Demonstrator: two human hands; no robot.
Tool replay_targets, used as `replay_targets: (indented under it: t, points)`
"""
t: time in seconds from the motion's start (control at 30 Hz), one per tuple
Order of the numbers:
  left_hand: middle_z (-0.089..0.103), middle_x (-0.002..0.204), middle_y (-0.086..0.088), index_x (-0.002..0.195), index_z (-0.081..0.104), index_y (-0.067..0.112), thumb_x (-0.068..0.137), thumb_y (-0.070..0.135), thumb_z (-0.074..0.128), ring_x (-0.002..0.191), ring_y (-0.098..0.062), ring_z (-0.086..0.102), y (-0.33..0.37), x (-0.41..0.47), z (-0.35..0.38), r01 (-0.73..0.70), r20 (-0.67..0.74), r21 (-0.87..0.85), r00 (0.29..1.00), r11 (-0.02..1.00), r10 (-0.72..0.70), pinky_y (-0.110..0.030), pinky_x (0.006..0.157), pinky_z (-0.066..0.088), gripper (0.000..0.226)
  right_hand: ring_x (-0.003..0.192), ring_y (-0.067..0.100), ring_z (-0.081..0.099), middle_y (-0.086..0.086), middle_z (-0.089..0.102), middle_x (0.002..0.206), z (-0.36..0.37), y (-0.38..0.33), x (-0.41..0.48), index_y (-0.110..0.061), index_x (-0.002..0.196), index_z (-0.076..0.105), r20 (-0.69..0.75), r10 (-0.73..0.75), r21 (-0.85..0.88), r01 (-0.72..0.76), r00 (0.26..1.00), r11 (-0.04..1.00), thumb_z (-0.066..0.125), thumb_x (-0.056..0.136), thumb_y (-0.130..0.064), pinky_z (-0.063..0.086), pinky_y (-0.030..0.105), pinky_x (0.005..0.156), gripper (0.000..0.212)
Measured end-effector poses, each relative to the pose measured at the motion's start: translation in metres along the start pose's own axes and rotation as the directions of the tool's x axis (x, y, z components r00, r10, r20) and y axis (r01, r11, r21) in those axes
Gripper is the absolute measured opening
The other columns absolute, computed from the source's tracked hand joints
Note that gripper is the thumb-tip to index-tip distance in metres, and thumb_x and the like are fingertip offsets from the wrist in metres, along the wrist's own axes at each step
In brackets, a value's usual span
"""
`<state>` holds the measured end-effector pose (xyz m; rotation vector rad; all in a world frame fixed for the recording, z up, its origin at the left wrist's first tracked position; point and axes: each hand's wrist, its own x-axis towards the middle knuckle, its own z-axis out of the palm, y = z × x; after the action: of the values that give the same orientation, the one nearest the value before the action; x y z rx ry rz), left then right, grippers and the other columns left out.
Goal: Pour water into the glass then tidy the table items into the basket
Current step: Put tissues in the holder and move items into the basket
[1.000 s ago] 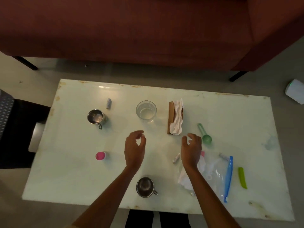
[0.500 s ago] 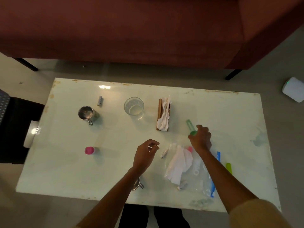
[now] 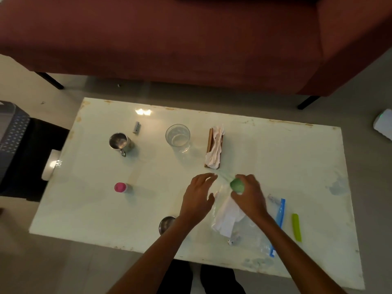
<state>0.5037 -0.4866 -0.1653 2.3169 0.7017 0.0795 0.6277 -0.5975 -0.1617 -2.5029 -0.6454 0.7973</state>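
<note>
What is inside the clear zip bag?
Crumpled white paper shows through the zip bag, plus a small unclear item at its near end. The right hand and forearm cover the rest.

My left hand (image 3: 197,196) and my right hand (image 3: 250,194) come from bare forearms; on my legs I wear black trousers (image 3: 180,276).

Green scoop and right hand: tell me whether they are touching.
Touching. The head view shows the right hand curled round the green scoop, whose green end pokes out of the grip with no gap.
</note>
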Motion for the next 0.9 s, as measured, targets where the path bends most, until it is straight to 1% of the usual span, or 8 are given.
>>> replay_targets:
  t: [0.07, 0.2, 0.33, 0.43, 0.53, 0.67, 0.73, 0.9]
  points:
    - [0.056, 0.133, -0.007, 0.137, 0.044, 0.012, 0.074, 0.013, 0.065, 0.124, -0.028, 0.051, -0.004, -0.003, -0.003, -0.172, 0.035, 0.124, 0.985, 0.977, 0.169, -0.041, 0.103, 0.042, 0.066, 0.107, 0.021, 0.054, 0.007, 0.057, 0.114, 0.004, -0.02, -0.017, -0.01, 0.122, 0.057, 0.116, -0.038, 0.124, 0.023, 0.993, 0.992, 0.073, 0.077, -0.015, 0.049, 0.031, 0.089, 0.048]
    - [0.061, 0.117, -0.003, 0.143, 0.033, 0.018, 0.079, 0.025, 0.065, 0.106, -0.024, 0.058, -0.01, -0.023, -0.02, -0.216, 0.144, 0.206, 0.971, 0.955, 0.189, -0.04, 0.101, 0.04, 0.073, 0.093, 0.012, 0.055, 0.001, 0.059, 0.099, 0.012, -0.066, -0.044, -0.005, 0.116, 0.06, 0.276, 0.034, 0.357, -0.135, 0.961, 0.924, 0.068, 0.081, -0.009, 0.044, 0.018, 0.08, 0.036]
    - [0.055, 0.125, 0.002, 0.141, 0.034, 0.026, 0.088, 0.029, 0.056, 0.111, -0.019, 0.054, -0.021, -0.046, -0.049, 0.027, 0.162, 0.049, 0.986, 0.998, -0.034, -0.027, 0.094, 0.037, 0.058, 0.082, 0.007, 0.061, -0.005, 0.064, 0.088, 0.029, -0.09, -0.065, -0.015, 0.106, 0.06, 0.398, -0.006, 0.517, -0.218, 0.917, 0.828, 0.068, 0.081, -0.005, 0.047, 0.006, 0.066, 0.028]
    - [0.062, 0.119, 0.005, 0.129, 0.048, 0.027, 0.087, 0.03, 0.059, 0.106, -0.016, 0.06, -0.041, -0.068, -0.065, 0.311, 0.125, -0.153, 0.948, 0.938, -0.294, -0.028, 0.089, 0.044, 0.043, 0.087, 0.013, 0.066, 0.001, 0.071, 0.088, 0.045, -0.1, -0.077, -0.024, 0.115, 0.055, 0.476, -0.012, 0.631, -0.333, 0.879, 0.7, 0.076, 0.075, -0.012, 0.049, 0.015, 0.075, 0.046]
    - [0.07, 0.094, 0.002, 0.102, 0.065, 0.02, 0.087, 0.032, 0.061, 0.087, -0.015, 0.065, -0.071, -0.087, -0.079, 0.475, -0.063, -0.399, 0.839, 0.784, -0.54, -0.023, 0.075, 0.049, 0.019, 0.08, 0.013, 0.067, 0.003, 0.075, 0.087, 0.057, -0.112, -0.078, -0.024, 0.112, 0.056, 0.505, -0.007, 0.628, -0.362, 0.863, 0.689, 0.073, 0.075, -0.023, 0.046, 0.023, 0.075, 0.041]
    - [0.065, 0.074, -0.005, 0.08, 0.062, 0.015, 0.09, 0.028, 0.058, 0.074, -0.021, 0.059, -0.11, -0.104, -0.105, 0.56, -0.181, -0.541, 0.651, 0.627, -0.737, -0.018, 0.06, 0.04, 0.017, 0.064, 0.015, 0.061, 0.009, 0.07, 0.082, 0.079, -0.128, -0.065, -0.011, 0.102, 0.06, 0.466, 0.082, 0.565, -0.367, 0.881, 0.739, 0.06, 0.085, -0.006, 0.047, 0.015, 0.059, 0.018]
    - [0.063, 0.077, -0.009, 0.088, 0.06, 0.006, 0.093, 0.03, 0.052, 0.074, -0.023, 0.057, -0.126, -0.107, -0.118, 0.569, -0.173, -0.584, 0.61, 0.579, -0.773, -0.027, 0.063, 0.041, 0.026, 0.065, 0.017, 0.061, 0.01, 0.067, 0.084, 0.099, -0.135, -0.055, -0.011, 0.097, 0.06, 0.449, 0.095, 0.498, -0.337, 0.888, 0.799, 0.061, 0.083, -0.005, 0.047, 0.017, 0.061, 0.015]
    - [0.06, 0.095, -0.01, 0.109, 0.053, 0.003, 0.097, 0.031, 0.042, 0.086, -0.024, 0.055, -0.157, -0.105, -0.137, 0.563, -0.14, -0.655, 0.564, 0.503, -0.814, -0.038, 0.081, 0.045, 0.032, 0.102, 0.021, 0.057, 0.007, 0.06, 0.11, 0.144, -0.141, -0.033, -0.012, 0.106, 0.062, 0.314, 0.056, 0.148, -0.107, 0.948, 0.983, 0.06, 0.082, -0.014, 0.045, 0.029, 0.085, 0.024]
